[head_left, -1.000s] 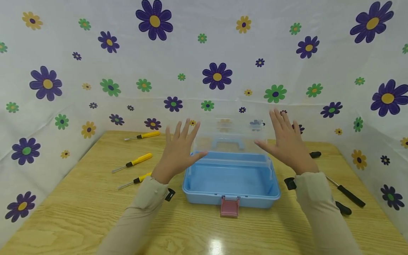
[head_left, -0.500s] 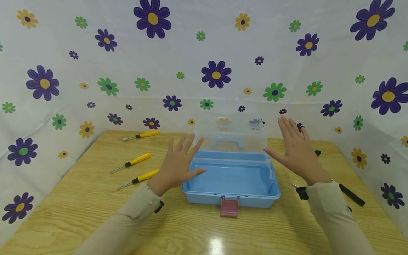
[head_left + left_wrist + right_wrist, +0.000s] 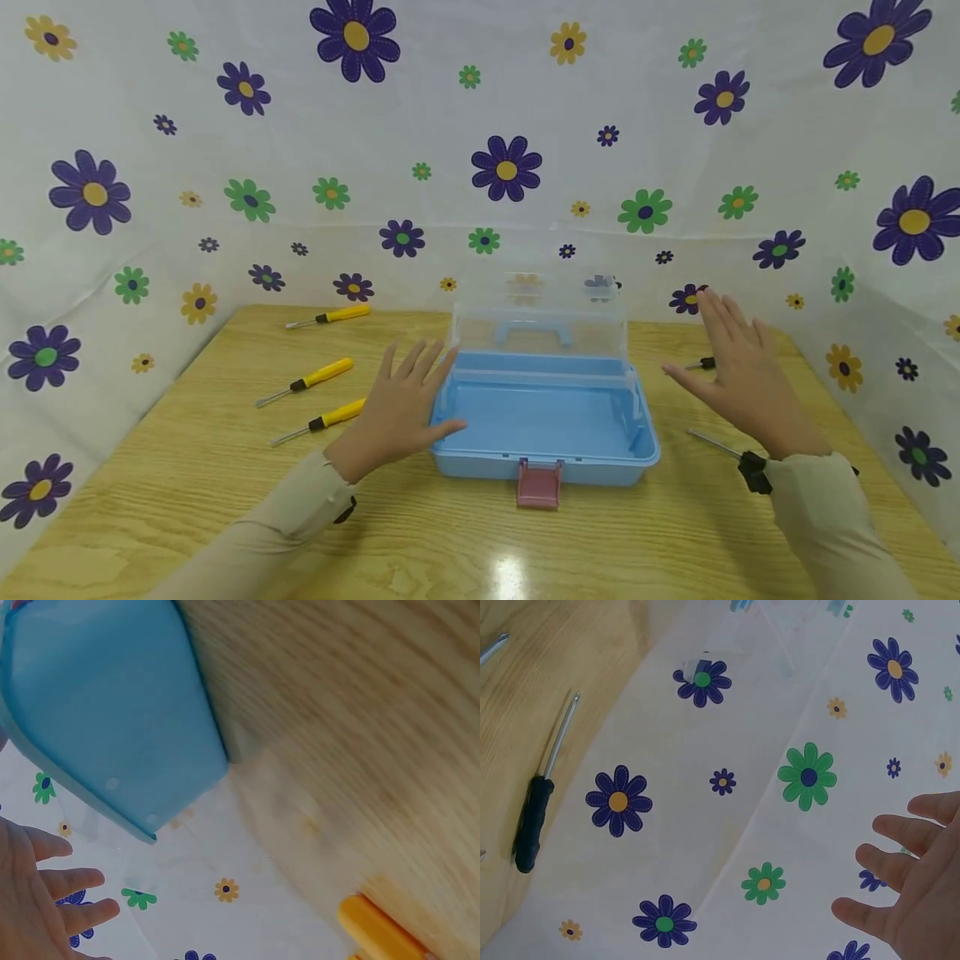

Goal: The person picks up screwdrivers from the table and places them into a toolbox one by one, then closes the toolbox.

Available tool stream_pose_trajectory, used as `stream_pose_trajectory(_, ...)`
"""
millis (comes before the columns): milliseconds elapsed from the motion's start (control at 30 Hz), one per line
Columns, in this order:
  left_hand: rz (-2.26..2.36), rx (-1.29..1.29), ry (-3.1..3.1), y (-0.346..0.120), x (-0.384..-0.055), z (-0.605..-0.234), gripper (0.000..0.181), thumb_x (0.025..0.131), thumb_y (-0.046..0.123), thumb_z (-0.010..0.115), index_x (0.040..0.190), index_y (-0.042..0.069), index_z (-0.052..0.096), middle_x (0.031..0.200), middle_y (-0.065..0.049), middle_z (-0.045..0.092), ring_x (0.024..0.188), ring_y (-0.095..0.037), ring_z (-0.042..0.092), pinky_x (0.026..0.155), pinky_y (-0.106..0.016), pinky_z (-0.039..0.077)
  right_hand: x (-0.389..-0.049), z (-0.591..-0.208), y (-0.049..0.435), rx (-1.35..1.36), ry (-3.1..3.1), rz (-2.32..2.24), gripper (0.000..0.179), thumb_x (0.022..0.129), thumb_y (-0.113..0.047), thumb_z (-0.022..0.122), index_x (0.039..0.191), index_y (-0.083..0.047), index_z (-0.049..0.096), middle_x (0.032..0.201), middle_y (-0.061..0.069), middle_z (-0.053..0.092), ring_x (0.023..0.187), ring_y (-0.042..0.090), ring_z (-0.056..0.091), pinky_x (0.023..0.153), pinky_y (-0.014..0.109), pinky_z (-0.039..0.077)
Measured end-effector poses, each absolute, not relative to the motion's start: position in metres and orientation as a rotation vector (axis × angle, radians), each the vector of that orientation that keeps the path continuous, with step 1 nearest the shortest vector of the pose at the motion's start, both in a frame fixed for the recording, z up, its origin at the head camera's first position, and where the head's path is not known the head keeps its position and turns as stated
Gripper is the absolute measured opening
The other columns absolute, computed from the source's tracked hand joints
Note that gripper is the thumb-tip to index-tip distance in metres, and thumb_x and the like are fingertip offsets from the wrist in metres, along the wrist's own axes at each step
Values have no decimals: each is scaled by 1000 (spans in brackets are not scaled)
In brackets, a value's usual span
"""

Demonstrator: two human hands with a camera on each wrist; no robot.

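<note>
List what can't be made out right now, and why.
Head: handle end of the nearest yellow screwdriver, behind the left hand.
Head: handle belonging to the metal shaft right of the blue box, behind the black wrist device and right sleeve.
Head: clear lid, upper outline faint against floral cloth.
Left wrist: yellow handle, cut off by bottom edge.

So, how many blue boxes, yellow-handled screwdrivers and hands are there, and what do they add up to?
Blue box: 1
Yellow-handled screwdrivers: 3
Hands, left and right: 2
Total: 6
</note>
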State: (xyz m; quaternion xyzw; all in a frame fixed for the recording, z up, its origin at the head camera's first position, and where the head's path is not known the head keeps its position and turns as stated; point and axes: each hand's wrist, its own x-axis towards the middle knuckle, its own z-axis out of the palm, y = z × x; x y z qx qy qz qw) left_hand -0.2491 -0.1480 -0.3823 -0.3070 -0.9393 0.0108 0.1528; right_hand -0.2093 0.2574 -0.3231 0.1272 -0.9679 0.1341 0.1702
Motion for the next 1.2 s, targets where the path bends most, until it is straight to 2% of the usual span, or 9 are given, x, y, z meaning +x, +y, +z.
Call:
stream_pose_trajectory(133,29,-878,-2723,-152,-248,-386,91,83,67,50,149,8,26,151,-16,32,139,-36,30,111,-63,17,-203,-324,268,321,-2763,382,95,87,-51,58,152,-10,2,157,19,11,146,37,7,113,62,5)
stream_pose_trajectory(300,12,-857,-2784,-155,-244,-390,91,85,66,48,146,2,29,151,-16,32,139,-35,32,112,-62,18,-197,-329,283,305,-2734,315,93,88,-50,58,152,-6,6,154,24,19,143,40,14,112,61,12)
stream_pose_trajectory(500,-10,-845,-2823,-154,-239,-392,90,86,66,47,143,-2,33,149,-17,37,135,-36,37,112,-61,20,-192,-337,300,305,-2727,305,91,89,-48,57,151,-4,7,154,26,19,142,43,17,113,61,11)
stream_pose_trajectory(667,-8,-834,-2825,-153,-239,-394,91,84,67,48,142,-3,36,146,-17,40,133,-36,39,112,-59,22,-187,-342,315,296,-2745,399,87,91,-41,58,151,-5,8,154,25,18,139,47,19,114,60,7)
stream_pose_trajectory(800,-4,-818,-2845,-150,-239,-393,97,82,72,46,142,-3,36,144,-18,43,132,-36,41,112,-58,23,-182,-344,324,296,-2744,485,83,91,-33,61,151,-7,11,153,25,20,135,51,23,112,62,13)
stream_pose_trajectory(1000,-38,-832,-2869,-149,-237,-393,109,77,83,32,143,-4,33,146,-19,41,132,-37,40,112,-58,22,-176,-350,337,204,-2754,619,73,92,-29,59,149,-3,21,142,33,36,127,56,31,101,69,22)
stream_pose_trajectory(1067,-42,-834,-2877,-148,-236,-392,111,76,84,33,143,-4,32,146,-19,40,132,-37,40,112,-58,22,-175,-354,342,166,-2759,648,70,92,-28,60,147,-3,25,135,33,42,122,56,35,95,71,26)
stream_pose_trajectory(1200,-28,-831,-2885,-147,-236,-391,110,75,80,44,144,-4,30,146,-19,40,132,-37,40,112,-58,22,-174,-361,351,153,-2759,658,59,91,-25,61,140,1,37,122,31,53,112,52,44,82,68,35)
